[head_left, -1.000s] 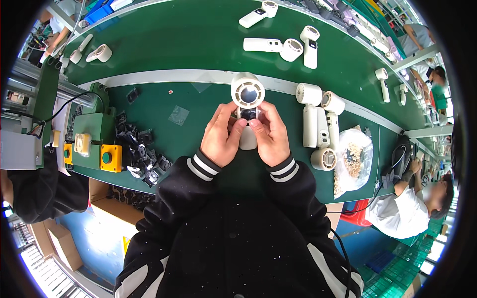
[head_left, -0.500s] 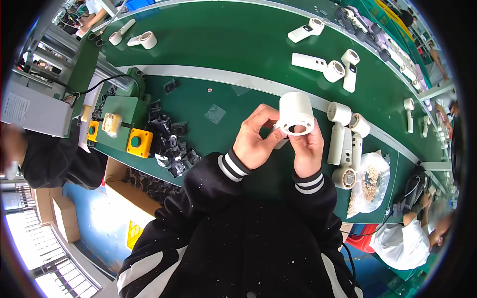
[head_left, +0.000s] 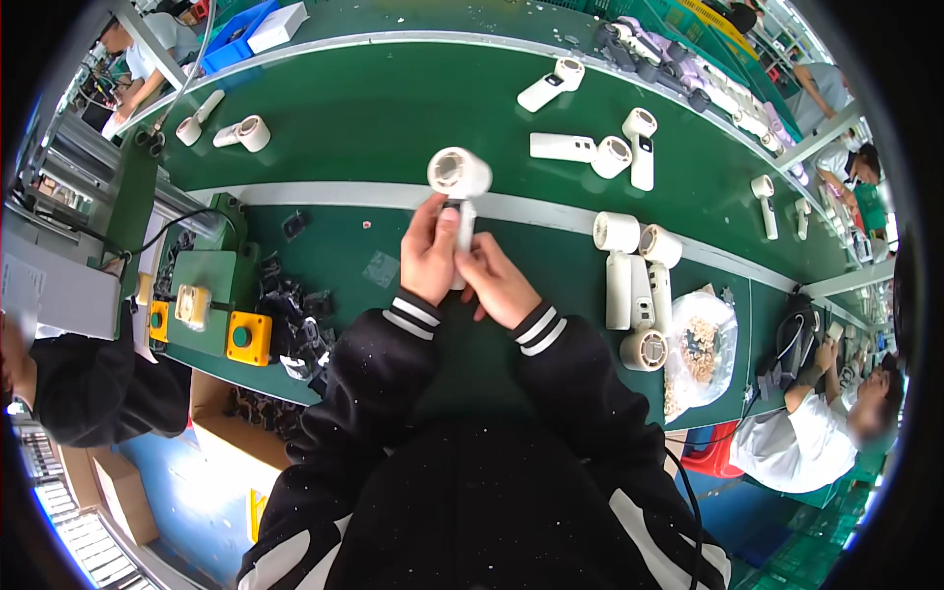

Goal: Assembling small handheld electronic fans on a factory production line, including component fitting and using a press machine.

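Note:
A white handheld fan (head_left: pixel 460 172) stands upright before me, its round head at the top. My left hand (head_left: pixel 427 258) is wrapped round its handle, with the thumb over the dark panel near the neck. My right hand (head_left: pixel 500 281) closes on the lower end of the same handle, which its fingers partly hide. To the right, several more white fans (head_left: pixel 618 280) lie side by side on the green workbench (head_left: pixel 472 364). Beside them sits a clear plastic bag (head_left: pixel 700 354) of small beige parts.
On the left stands a green fixture with a yellow button box (head_left: pixel 249 337). Small black parts (head_left: pixel 295 313) are heaped next to it. Behind a pale rail (head_left: pixel 531 208) runs a green belt (head_left: pixel 374 108) with several fans on it. Co-workers sit at the far left and right.
The fan has moved left and been turned from head-down near my fingers to upright. My left hand now grips the handle, and my right hand has shifted to its lower end. The view has swung.

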Tool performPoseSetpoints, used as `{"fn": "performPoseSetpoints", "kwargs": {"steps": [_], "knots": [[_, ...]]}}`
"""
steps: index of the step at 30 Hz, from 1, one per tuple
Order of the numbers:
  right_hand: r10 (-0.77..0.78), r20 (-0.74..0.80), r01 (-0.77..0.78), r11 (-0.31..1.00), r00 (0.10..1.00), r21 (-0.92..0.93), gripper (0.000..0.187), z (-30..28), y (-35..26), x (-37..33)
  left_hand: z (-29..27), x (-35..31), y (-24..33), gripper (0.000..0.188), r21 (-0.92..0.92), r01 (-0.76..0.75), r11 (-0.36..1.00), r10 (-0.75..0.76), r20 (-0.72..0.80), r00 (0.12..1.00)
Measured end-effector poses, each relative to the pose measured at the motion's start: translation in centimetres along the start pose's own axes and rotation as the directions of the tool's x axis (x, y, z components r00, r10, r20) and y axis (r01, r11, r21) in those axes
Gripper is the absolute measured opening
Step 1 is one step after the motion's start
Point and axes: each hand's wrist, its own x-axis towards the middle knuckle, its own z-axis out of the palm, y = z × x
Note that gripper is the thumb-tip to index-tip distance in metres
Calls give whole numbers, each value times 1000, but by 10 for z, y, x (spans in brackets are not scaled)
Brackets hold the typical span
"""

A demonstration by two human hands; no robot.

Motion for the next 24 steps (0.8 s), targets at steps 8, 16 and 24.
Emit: {"fn": "performPoseSetpoints", "kwargs": {"steps": [8, 16, 24], "knots": [[35, 80, -59, 946, 996, 319, 46, -1, -3, 41, -6, 1, -5, 60, 28, -36, 999, 37, -7, 999], [-360, -581, 210, 927, 730, -311, 97, -42, -20, 132, -3, -1, -11, 61, 334, -122, 934, 141, -32, 989], [-111, -737, -407, 774, 667, -485, 77, -149, -7, 121, -3, -9, -12, 48, 188, -166, 968, 174, -24, 985]]}}
